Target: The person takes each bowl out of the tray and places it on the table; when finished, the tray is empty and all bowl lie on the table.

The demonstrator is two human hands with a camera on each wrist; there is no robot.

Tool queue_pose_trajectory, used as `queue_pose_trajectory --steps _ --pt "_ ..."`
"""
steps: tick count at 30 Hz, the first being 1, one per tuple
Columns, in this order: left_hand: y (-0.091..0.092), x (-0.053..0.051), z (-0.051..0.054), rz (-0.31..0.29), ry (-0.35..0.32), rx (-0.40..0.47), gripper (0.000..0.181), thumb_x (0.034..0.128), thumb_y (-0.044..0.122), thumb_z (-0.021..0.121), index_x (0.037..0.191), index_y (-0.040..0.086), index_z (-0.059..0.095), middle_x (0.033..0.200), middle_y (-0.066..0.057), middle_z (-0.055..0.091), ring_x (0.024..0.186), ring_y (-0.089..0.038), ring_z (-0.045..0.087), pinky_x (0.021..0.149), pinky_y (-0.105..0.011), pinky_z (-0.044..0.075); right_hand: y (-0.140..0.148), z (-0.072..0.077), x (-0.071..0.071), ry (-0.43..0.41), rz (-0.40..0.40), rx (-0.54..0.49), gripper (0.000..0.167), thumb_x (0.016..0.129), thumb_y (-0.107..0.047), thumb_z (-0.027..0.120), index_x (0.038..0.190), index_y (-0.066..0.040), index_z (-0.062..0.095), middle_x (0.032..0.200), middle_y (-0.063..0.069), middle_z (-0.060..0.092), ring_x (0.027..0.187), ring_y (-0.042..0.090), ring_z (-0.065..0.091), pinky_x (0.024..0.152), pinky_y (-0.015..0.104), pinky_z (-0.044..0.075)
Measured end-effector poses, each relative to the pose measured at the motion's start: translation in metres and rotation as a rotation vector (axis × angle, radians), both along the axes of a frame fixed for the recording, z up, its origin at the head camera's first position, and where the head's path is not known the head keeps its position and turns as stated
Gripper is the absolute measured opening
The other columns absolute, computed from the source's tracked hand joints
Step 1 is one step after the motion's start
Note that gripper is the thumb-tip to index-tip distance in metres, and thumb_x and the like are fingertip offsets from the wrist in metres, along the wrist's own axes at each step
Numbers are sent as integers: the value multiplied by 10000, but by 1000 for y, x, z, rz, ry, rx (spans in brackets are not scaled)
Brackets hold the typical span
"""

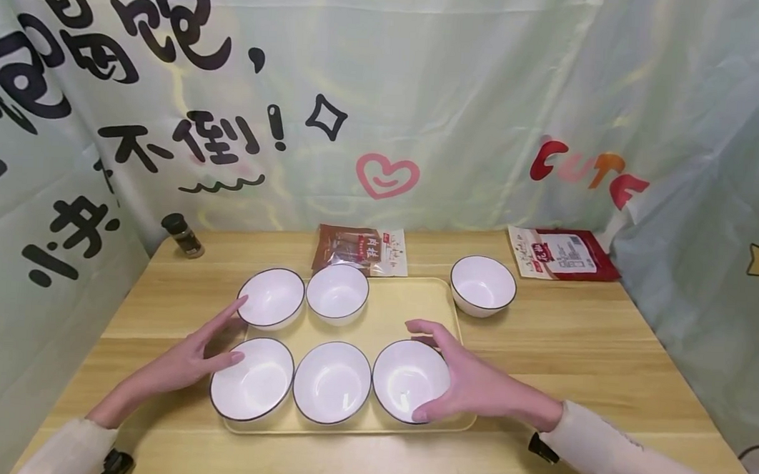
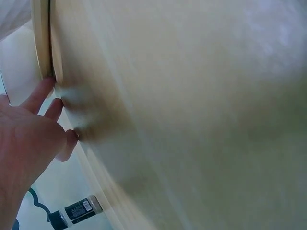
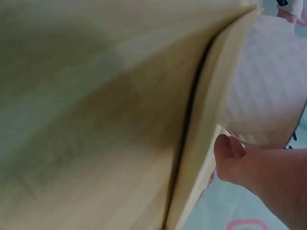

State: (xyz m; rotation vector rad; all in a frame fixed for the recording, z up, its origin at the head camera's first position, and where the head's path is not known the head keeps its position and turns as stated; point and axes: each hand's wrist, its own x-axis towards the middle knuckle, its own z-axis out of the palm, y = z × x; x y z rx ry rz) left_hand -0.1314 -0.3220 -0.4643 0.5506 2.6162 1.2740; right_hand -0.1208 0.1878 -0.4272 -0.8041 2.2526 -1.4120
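A yellow tray (image 1: 408, 303) bears white dark-rimmed bowls, three along its front and two behind. My right hand (image 1: 475, 381) grips the front right bowl (image 1: 409, 378), thumb at its near rim and fingers around its far side; in the right wrist view, the hand (image 3: 261, 167) is against the bowl's (image 3: 261, 86) outer wall. At the left, my left hand (image 1: 182, 363) is spread, its thumb over the rim of the front left bowl (image 1: 252, 379) and a fingertip at the back left bowl (image 1: 272, 297). The left wrist view shows the hand's (image 2: 29, 139) fingers near the tray edge.
Right of the tray stands another white bowl (image 1: 483, 284). Behind lie a brown and white packet (image 1: 361, 250) and a red and white packet (image 1: 562, 254). A black-capped jar (image 1: 185, 237) is at the back left; printed cloth (image 1: 464, 91) hangs behind the wooden table (image 1: 573, 347).
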Motion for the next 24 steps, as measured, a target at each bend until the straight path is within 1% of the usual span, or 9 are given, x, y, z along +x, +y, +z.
queue_pose_trajectory --steps 3,7,9,14,16,18,21,23,24 --pt "0 1 2 -1 12 3 955 1056 206 748 1775 311 129 1560 -232 523 1476 -502 409 1132 -844 226 -2 -6 3 16 15 21 1223 700 -382 1053 1663 -224 316 1587 59 483 1367 288 533 1099 399 491" --pt "1 1 2 -7 16 6 958 1056 206 750 1776 304 126 1571 -221 518 1474 -494 415 1130 -837 243 -1 -10 5 16 11 50 1259 662 -378 1068 1663 -255 315 1517 2 522 1315 260 558 1071 404 507" --pt "0 1 2 -3 13 5 962 1056 209 751 1775 314 120 1609 -231 482 1493 -494 392 1137 -830 240 -2 -11 4 12 9 59 1282 644 -363 1075 1666 -256 308 1504 -9 525 1314 248 560 1077 411 503" --pt "1 0 0 1 -4 8 981 1054 210 753 1773 345 99 1670 -268 398 1524 -516 339 1137 -841 222 1 -12 7 -14 17 47 1306 635 -304 1083 1672 -211 294 1481 -4 537 1304 246 574 1079 435 507" --pt "-3 2 0 3 0 8 991 1051 195 756 1774 338 94 1659 -283 406 1514 -527 343 1132 -843 223 -1 -13 7 -19 24 48 1310 636 -296 1084 1673 -202 289 1465 -13 549 1288 234 589 1072 433 512" --pt "-6 4 1 22 6 -15 995 1052 204 758 1773 353 89 1653 -257 431 1513 -495 360 1179 -757 257 -4 -14 5 -16 27 52 1308 638 -304 1083 1673 -197 291 1463 -24 552 1286 223 590 1077 439 506" --pt "-7 5 2 22 20 -29 994 1054 202 756 1774 344 84 1635 -246 459 1505 -481 377 1183 -715 273 -5 -16 4 -16 22 54 1301 638 -317 1082 1670 -203 298 1462 -38 546 1286 210 586 1075 445 507" --pt "-4 2 2 13 14 -34 985 1061 223 750 1773 353 81 1631 -234 468 1508 -472 382 1187 -713 277 -3 -17 5 -18 15 48 1290 639 -317 1081 1663 -205 305 1459 -30 546 1282 218 586 1069 447 513" --pt "-2 1 2 3 11 -26 983 1062 223 749 1774 346 82 1627 -244 466 1506 -482 382 1170 -758 265 -1 -17 6 -19 13 47 1286 642 -317 1080 1662 -209 305 1455 -24 548 1274 223 591 1061 441 520"
